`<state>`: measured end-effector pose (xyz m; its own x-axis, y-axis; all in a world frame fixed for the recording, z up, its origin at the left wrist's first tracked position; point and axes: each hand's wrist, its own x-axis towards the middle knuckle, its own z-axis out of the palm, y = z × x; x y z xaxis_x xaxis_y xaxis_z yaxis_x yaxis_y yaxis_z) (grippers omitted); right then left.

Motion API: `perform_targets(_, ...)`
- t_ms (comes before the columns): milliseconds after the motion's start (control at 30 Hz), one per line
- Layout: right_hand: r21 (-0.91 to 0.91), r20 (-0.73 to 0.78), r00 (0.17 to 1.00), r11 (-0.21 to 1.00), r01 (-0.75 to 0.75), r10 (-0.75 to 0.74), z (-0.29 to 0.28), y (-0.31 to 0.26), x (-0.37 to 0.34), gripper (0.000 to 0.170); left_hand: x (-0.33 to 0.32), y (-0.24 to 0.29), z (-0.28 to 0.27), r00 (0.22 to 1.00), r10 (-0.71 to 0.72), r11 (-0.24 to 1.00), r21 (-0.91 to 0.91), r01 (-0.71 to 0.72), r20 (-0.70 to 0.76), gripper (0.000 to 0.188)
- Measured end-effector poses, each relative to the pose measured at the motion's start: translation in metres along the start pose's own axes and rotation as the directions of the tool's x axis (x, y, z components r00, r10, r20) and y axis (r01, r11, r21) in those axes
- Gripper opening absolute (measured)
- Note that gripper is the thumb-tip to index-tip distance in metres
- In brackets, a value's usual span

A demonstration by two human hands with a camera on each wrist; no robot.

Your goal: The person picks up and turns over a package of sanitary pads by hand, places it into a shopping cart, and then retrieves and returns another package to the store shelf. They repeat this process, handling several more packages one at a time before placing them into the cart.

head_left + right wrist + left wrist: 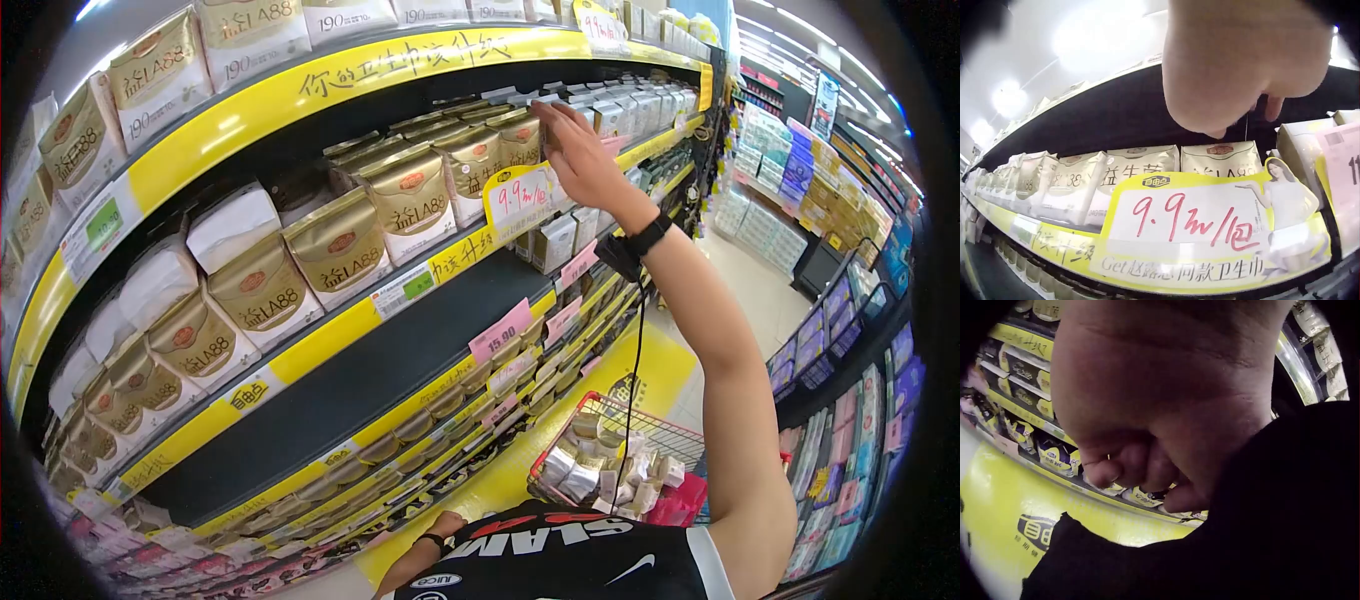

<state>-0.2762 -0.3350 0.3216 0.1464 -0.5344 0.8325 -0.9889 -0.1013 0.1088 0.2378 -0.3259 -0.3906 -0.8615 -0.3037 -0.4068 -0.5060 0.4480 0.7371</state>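
- the right hand [588, 160] reaches over the middle shelf [300, 357], its fingers mostly straight and pointing toward the packs.
- its grip looks relaxed, with nothing seen in it; whether the fingertips touch anything, i cannot tell.
- nearest to it is a gold-and-white pack [519, 143], upright at the front of the middle shelf, just below the fingers in the right wrist view and partly behind the price sign [520, 203].
- that price sign has a yellow border and a handwritten red 9.9, and it is fixed at the shelf edge.
- more gold packs [410, 195] stand in rows along the same shelf, and paler boxes [640, 112] line up on the far side of the hand.
- the left hand [447, 524] is low beside the body; in the left wrist view its fingers curl loosely toward the palm, and the grip shows nothing in it.
- both wrists wear a black band [650, 236], and a dark cable [637, 350] hangs from the right one.
- a shopping cart [655, 425] with a red rim stands on the floor [630, 362], holding a heap of packs [622, 482] and a pink bag [680, 502].
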Motion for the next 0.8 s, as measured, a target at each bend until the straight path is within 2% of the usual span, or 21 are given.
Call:
perform_targets(33, -0.016, 0.016, 1.0, 1.0, -0.014, 0.014, 0.005, 0.006, 0.003, 0.053, -0.001, -0.013, 0.011, 0.997, 0.067, 0.998, -0.016, -0.068, -0.034, 0.036)
perform_targets(67, -0.044, 0.099, 0.993, 0.998, -0.054, 0.058, 0.01, 0.016, 0.004, 0.06, -0.011, 0.003, 0.003, 0.999, -0.03, 0.989, -0.148, 0.027, -0.016, 0.035)
perform_targets(167, -0.117, 0.108, 0.989, 0.989, -0.085, 0.098, 0.012, 0.011, 0.005, 0.063, -0.028, 0.015, -0.001, 0.992, -0.128, 0.983, -0.134, 0.126, -0.007, 0.034)
perform_targets(200, -0.163, 0.112, 0.989, 0.983, -0.081, 0.1, 0.007, 0.006, 0.008, 0.065, -0.029, 0.013, -0.001, 0.998, -0.066, 0.997, 0.05, 0.065, 0.01, 0.034)
perform_targets(267, -0.254, 0.123, 0.987, 0.964, -0.072, 0.106, -0.008, -0.003, 0.012, 0.069, -0.028, 0.001, 0.004, 0.995, 0.043, 0.915, 0.397, -0.073, 0.084, 0.035)
perform_targets(367, -0.301, 0.084, 0.996, 0.954, 0.004, 0.023, -0.002, 0.014, 0.002, 0.068, -0.033, 0.005, 0.0, 0.997, 0.007, 0.948, 0.317, -0.031, 0.078, 0.036)
perform_targets(400, -0.279, 0.099, 0.993, 0.96, -0.031, 0.061, -0.015, 0.0, 0.004, 0.058, -0.031, 0.006, -0.001, 0.992, 0.032, 0.915, 0.396, -0.076, 0.118, 0.034)
perform_targets(500, -0.153, -0.033, 0.999, 0.987, 0.038, -0.044, -0.034, -0.001, -0.009, 0.043, -0.025, 0.019, -0.002, 0.991, 0.093, 0.918, 0.377, -0.121, 0.092, 0.035)
perform_targets(533, -0.086, -0.048, 0.998, 0.996, 0.022, -0.026, -0.039, -0.001, -0.014, 0.045, -0.014, 0.011, 0.005, 0.995, -0.058, 0.954, 0.299, 0.033, 0.077, 0.036)
perform_targets(633, 0.062, -0.228, 0.968, 0.994, -0.089, 0.101, -0.061, -0.019, -0.04, 0.049, -0.003, 0.021, 0.002, 0.993, -0.049, 0.975, 0.222, 0.024, 0.11, 0.038)
perform_targets(667, 0.117, -0.256, 0.951, 0.982, -0.15, 0.176, -0.068, -0.025, -0.053, 0.052, 0.007, 0.02, 0.004, 0.996, 0.005, 0.931, 0.364, -0.038, 0.091, 0.036)
perform_targets(700, 0.298, -0.274, 0.925, 0.937, -0.179, 0.264, -0.073, -0.031, -0.068, 0.052, 0.013, 0.026, 0.006, 0.998, 0.032, 0.926, 0.373, -0.049, 0.05, 0.035)
perform_targets(767, 0.625, -0.262, 0.856, 0.754, -0.201, 0.445, -0.084, -0.043, -0.101, 0.053, 0.036, 0.042, 0.0, 0.996, 0.086, 0.916, 0.395, -0.067, -0.029, 0.033)
perform_targets(800, 0.745, -0.162, 0.822, 0.614, -0.261, 0.545, -0.089, -0.048, -0.126, 0.051, 0.03, 0.1, -0.025, 0.995, 0.045, 0.962, 0.274, -0.019, -0.088, 0.031)
